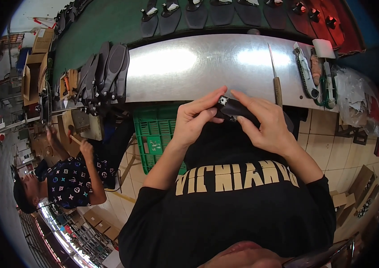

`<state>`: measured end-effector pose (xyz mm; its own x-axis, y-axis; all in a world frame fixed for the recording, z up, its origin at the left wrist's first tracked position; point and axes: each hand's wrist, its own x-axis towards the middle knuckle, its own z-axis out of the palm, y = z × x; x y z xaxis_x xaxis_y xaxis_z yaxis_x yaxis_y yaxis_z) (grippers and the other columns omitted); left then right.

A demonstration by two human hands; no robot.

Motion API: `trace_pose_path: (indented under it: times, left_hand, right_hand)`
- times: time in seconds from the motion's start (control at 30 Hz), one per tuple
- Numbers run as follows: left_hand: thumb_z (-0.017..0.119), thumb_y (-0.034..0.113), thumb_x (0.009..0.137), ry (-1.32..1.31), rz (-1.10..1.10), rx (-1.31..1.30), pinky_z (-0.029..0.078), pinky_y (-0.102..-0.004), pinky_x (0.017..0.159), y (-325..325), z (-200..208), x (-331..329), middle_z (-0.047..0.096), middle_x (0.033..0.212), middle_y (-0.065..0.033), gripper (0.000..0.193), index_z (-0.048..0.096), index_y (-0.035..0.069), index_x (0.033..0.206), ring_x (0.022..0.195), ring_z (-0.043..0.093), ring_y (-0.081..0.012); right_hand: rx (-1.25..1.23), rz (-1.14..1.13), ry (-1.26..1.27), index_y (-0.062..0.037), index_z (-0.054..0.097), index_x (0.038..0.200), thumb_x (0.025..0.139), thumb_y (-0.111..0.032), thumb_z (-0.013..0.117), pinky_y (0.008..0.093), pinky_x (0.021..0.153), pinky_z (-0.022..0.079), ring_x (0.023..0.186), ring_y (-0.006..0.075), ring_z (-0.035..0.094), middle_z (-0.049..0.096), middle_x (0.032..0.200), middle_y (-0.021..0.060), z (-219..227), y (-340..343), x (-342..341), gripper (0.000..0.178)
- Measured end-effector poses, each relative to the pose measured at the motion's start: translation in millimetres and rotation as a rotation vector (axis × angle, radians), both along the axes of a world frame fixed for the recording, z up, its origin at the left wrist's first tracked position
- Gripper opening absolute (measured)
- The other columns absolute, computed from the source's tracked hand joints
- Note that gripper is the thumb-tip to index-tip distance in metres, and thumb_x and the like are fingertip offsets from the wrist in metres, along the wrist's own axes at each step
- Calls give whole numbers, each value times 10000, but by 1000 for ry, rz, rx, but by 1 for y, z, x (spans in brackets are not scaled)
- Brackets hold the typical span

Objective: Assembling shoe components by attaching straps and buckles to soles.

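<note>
Both my hands hold a black shoe part point(237, 108) in front of my chest, close to the near edge of the metal worktop. It looks like a sole with a small, pale, squarish end that has a dark hole. My left hand point(192, 119) pinches it near that end, the thumb below and the fingers above. The fingers of my right hand point(265, 119) lie along its top, with the thumb underneath. A dark, rounded portion shows behind my right wrist. Beyond my right hand, an awl point(277, 85) with a wooden handle lies on the worktop.
The metal worktop point(216, 67) carries stacked dark soles point(113, 71) at left and a utility knife point(306, 71) beside green-handled scissors point(329, 85) at right. Sandals point(197, 13) line the green conveyor point(95, 27). A green crate point(153, 134) stands below. At left, another person point(71, 178) holds a hammer.
</note>
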<state>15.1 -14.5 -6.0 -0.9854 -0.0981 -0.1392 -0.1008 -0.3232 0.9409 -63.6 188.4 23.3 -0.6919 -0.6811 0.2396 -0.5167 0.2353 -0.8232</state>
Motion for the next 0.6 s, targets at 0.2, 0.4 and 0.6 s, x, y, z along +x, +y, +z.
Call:
trace_pose_path:
  times: [0.2,0.4,0.6]
  left_hand:
    - [473,-112,864,-127,35,14,616,-276,749,7,4,1,580,1313,-188,425,604,-10,1255,1053,658,-209]
    - [527,-115,834,-117,93,-44,604,-240,710,13,4,4,630,1248,-161,427,625,-2,1234,999,670,-165]
    - [540,-115,808,-121,113,-70,591,-216,658,8,-2,2,675,1158,-149,397,660,-16,1174,932,681,-147]
  right_hand:
    - [-9,20,-13,-57,658,1017,799,-65,659,382,673,484,757,297,611,625,830,109,-10,0,0,218]
    - [30,64,94,-74,665,981,762,-62,692,377,675,481,779,281,604,597,843,86,-10,0,2,221]
    - [51,115,20,-95,664,956,720,-83,739,368,674,469,797,269,595,579,862,72,-8,-1,1,248]
